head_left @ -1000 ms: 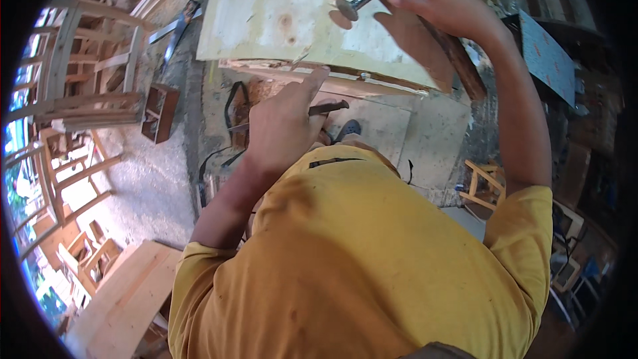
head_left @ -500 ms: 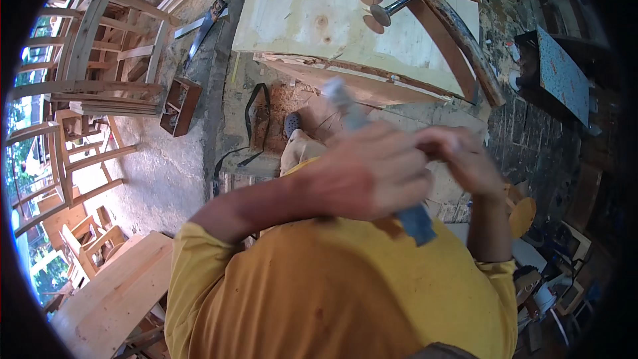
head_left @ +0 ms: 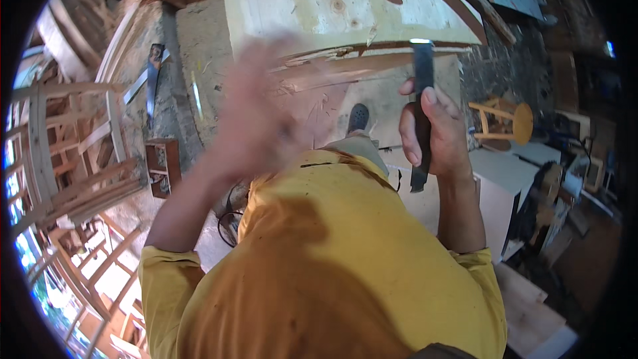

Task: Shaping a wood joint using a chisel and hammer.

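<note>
Blade [head_left: 423,66], flat and dark, held lengthwise in right hand [head_left: 435,126], thumb and fingers closed around it; bright end points away from the body, overlapping the near edge of the pale table [head_left: 299,13] in view. Left hand [head_left: 256,110] raised near that table's left corner, motion-blurred: spread, and whether anything is held, cannot be told. Hammer [head_left: 475,0] lies on table at right, head cut off by upper border. Floor, left: saw [head_left: 152,90], open brown box [head_left: 171,165]. Right: round-topped stool [head_left: 523,123].

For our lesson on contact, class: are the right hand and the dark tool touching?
Touching: the head view shows the right hand gripping the dark tool from both sides.
</note>
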The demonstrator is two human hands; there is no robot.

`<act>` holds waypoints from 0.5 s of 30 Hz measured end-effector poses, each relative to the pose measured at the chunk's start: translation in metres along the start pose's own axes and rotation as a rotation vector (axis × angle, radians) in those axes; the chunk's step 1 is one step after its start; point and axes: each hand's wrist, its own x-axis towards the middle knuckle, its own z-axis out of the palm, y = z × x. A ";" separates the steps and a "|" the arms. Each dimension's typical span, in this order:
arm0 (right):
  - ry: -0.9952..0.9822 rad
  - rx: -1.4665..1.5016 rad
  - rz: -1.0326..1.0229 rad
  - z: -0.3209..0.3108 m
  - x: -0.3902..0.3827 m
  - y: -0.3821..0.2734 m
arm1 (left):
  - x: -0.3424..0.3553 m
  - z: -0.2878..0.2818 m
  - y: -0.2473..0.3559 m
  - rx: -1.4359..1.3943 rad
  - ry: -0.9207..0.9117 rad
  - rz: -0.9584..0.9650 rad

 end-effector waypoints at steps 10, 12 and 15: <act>0.049 -0.292 0.342 0.037 0.026 0.004 | 0.053 0.017 -0.186 -1.177 0.020 -1.037; 0.069 -0.324 0.390 0.040 0.029 0.003 | 0.065 0.023 -0.196 -1.331 -0.018 -1.010; 0.073 -0.359 0.426 0.042 0.032 0.001 | 0.081 0.024 -0.209 -1.476 -0.066 -0.993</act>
